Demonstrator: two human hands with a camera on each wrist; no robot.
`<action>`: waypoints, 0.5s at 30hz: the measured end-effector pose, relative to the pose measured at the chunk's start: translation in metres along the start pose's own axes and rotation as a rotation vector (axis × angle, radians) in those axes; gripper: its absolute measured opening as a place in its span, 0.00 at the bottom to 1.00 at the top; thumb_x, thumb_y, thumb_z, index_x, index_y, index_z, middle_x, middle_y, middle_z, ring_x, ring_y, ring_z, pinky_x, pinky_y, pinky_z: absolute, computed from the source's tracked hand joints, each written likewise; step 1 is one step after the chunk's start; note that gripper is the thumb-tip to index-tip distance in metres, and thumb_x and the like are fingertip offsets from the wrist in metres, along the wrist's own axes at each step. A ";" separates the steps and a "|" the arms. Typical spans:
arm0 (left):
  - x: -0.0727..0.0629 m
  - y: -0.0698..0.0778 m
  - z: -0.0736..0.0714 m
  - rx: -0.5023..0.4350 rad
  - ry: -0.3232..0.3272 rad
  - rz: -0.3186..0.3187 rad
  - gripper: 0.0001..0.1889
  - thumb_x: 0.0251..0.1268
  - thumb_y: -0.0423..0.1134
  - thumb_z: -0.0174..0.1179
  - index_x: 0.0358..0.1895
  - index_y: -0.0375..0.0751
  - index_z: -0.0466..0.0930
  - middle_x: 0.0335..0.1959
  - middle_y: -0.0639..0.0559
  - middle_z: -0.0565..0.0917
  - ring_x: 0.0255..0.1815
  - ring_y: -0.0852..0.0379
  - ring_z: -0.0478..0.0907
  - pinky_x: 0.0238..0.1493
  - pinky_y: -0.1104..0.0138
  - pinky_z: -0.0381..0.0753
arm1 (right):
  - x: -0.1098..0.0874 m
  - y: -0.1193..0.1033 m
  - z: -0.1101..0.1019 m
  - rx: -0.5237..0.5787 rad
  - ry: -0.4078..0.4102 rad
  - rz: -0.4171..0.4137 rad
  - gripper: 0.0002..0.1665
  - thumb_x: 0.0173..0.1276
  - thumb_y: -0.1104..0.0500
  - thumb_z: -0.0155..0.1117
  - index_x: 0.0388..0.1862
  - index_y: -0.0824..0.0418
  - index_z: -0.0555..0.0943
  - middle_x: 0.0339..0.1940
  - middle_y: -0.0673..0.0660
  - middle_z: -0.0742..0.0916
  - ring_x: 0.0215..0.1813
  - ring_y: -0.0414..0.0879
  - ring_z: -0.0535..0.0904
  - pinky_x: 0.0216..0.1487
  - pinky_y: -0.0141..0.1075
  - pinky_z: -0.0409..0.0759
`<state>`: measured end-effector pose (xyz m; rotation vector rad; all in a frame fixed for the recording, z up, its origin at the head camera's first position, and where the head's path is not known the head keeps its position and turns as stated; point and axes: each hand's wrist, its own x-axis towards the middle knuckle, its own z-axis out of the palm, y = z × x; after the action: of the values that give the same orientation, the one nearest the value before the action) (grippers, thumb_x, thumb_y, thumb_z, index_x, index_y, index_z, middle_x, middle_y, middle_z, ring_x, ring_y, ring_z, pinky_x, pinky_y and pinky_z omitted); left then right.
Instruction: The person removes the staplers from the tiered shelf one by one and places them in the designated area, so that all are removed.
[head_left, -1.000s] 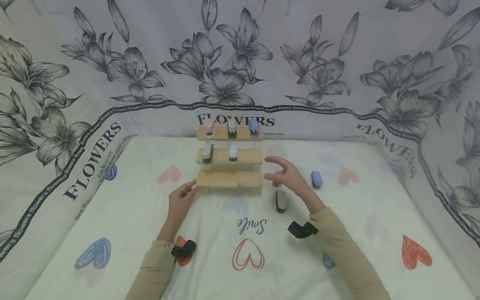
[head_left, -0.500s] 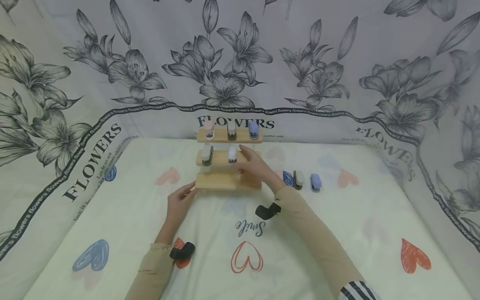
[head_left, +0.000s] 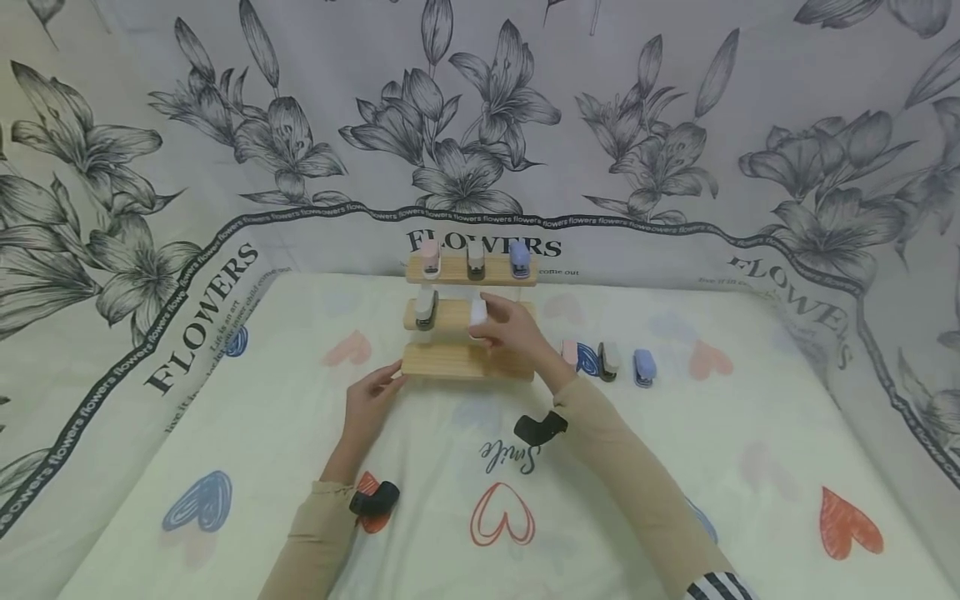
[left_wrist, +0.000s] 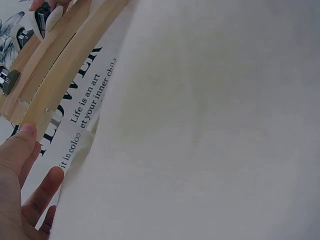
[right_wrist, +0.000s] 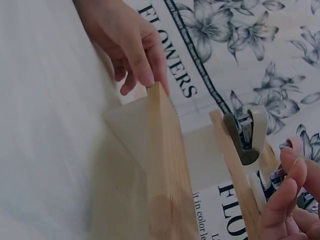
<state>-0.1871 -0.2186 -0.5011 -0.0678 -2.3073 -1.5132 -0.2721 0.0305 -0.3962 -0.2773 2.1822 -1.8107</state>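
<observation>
A three-tier wooden rack (head_left: 465, 362) stands on the table, its lowest shelf bare. My left hand (head_left: 369, 404) grips the left end of that shelf, thumb (left_wrist: 26, 132) on the front edge. On the middle shelf, my right hand (head_left: 517, 329) pinches a small white stapler (head_left: 477, 313) between thumb and fingers, partly covering it. To its left is a light grey stapler (head_left: 426, 308) with a dark base, which shows close up in the right wrist view as well (right_wrist: 247, 135).
The top shelf bears pink (head_left: 431, 257), beige (head_left: 476, 258) and blue (head_left: 520, 257) staplers. Right of the rack, a pink stapler (head_left: 570, 353), a beige one (head_left: 608, 362) and a blue one (head_left: 644, 367) lie in a row. A flower-printed curtain (head_left: 465, 117) hangs behind.
My right hand has moved left from beside the rack to the middle shelf and closed on the white stapler. The beige table stapler has shifted back and right. My left hand has stayed put.
</observation>
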 end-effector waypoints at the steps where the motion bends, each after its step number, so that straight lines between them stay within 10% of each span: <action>1: 0.001 0.001 -0.001 0.003 0.000 0.000 0.17 0.55 0.45 0.63 0.47 0.43 0.80 0.42 0.51 0.81 0.33 0.58 0.77 0.33 0.73 0.74 | -0.003 0.001 -0.001 0.007 -0.003 -0.006 0.43 0.52 0.61 0.70 0.66 0.55 0.62 0.64 0.57 0.68 0.22 0.47 0.77 0.29 0.36 0.78; 15: -0.001 0.002 0.003 -0.047 0.000 -0.021 0.15 0.56 0.40 0.62 0.47 0.41 0.79 0.45 0.48 0.80 0.36 0.61 0.77 0.35 0.76 0.73 | -0.063 0.026 -0.057 -0.007 0.007 -0.015 0.40 0.52 0.57 0.70 0.65 0.52 0.65 0.61 0.53 0.71 0.20 0.44 0.71 0.29 0.44 0.74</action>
<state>-0.1869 -0.2151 -0.5006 -0.0567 -2.2797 -1.5778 -0.2314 0.1094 -0.4063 -0.2903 2.1979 -1.8150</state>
